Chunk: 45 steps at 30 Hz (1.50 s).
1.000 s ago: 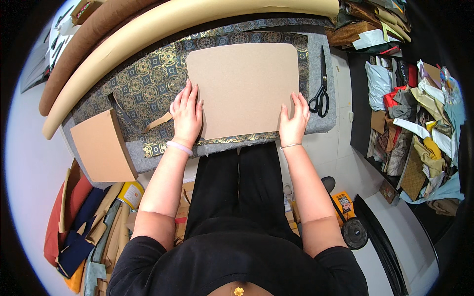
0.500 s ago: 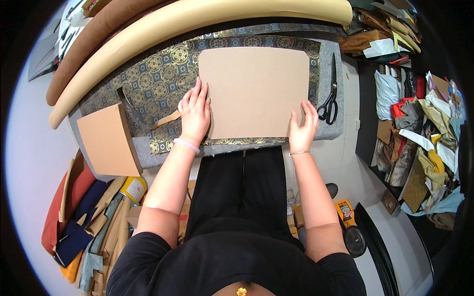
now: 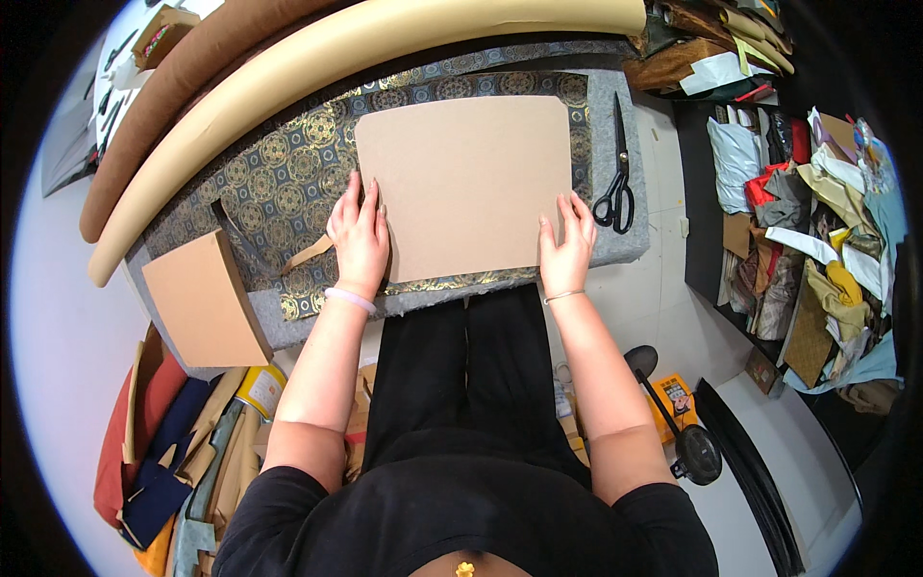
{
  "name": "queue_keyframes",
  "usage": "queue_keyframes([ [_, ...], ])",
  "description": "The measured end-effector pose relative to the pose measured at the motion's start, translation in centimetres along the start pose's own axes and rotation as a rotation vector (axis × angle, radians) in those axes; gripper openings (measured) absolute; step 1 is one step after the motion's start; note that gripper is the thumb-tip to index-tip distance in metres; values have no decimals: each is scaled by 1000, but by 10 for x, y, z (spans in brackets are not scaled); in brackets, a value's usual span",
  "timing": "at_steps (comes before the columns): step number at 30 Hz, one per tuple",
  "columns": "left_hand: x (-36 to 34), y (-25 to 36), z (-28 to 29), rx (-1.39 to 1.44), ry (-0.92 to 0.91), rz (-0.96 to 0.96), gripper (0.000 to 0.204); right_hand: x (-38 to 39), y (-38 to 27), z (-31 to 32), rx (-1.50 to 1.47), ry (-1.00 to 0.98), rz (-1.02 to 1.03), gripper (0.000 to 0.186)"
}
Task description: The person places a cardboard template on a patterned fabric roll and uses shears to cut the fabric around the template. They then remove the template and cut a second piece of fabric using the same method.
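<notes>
A tan board [image 3: 466, 188] with clipped far corners lies on dark patterned fabric [image 3: 286, 163] with gold and blue medallions. My left hand [image 3: 360, 236] rests along the board's left edge, fingers stretched forward. At the lower right edge is my right hand [image 3: 567, 243], its fingers extended and the thumb apart on the board's margin. Neither hand is wrapped around anything. The undersides of the fingers are hidden. A narrow tan strip [image 3: 308, 253] lies just left of my left hand. Black scissors [image 3: 620, 173] lie to the right of the board, handles toward me.
A second tan panel or box [image 3: 205, 300] sits at the table's left end. Long cream [image 3: 317, 53] and brown [image 3: 144, 125] rolls border the far side. The grey padded table edge [image 3: 615, 252] runs before me. Shelves at right hold folded materials [image 3: 846, 260]; more rolls [image 3: 183, 452] stand lower left.
The whole scene has shifted left and tilted slightly in view. Both hands stay at the board's side edges, and the board keeps about the same place on the fabric.
</notes>
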<state>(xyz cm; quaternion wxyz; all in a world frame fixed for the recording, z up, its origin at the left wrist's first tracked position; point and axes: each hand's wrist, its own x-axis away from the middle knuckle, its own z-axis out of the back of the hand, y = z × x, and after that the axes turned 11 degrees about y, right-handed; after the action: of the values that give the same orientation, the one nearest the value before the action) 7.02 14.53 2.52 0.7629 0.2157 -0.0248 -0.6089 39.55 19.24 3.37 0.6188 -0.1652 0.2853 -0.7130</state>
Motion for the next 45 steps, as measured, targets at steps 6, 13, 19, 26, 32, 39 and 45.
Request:
queue_keyframes([
  [6,-7,10,2,416,142,669,71,1,-3,0,52,-32,22,48],
  [13,-57,-8,55,919,-503,1142,53,-3,-11,8,143,-91,93,53],
  [19,-37,26,79,912,-483,929,52,-5,-3,9,208,-170,137,63],
  [26,3,89,148,637,-92,660,41,-15,-1,14,169,-324,184,73],
  [32,62,129,298,404,132,283,38,-16,-49,48,-74,-412,237,96],
  [39,166,150,467,177,443,-59,29,29,-225,178,-1038,-1585,-364,60],
  [45,244,135,527,584,617,307,23,56,-302,169,-1405,-1237,-366,57],
])
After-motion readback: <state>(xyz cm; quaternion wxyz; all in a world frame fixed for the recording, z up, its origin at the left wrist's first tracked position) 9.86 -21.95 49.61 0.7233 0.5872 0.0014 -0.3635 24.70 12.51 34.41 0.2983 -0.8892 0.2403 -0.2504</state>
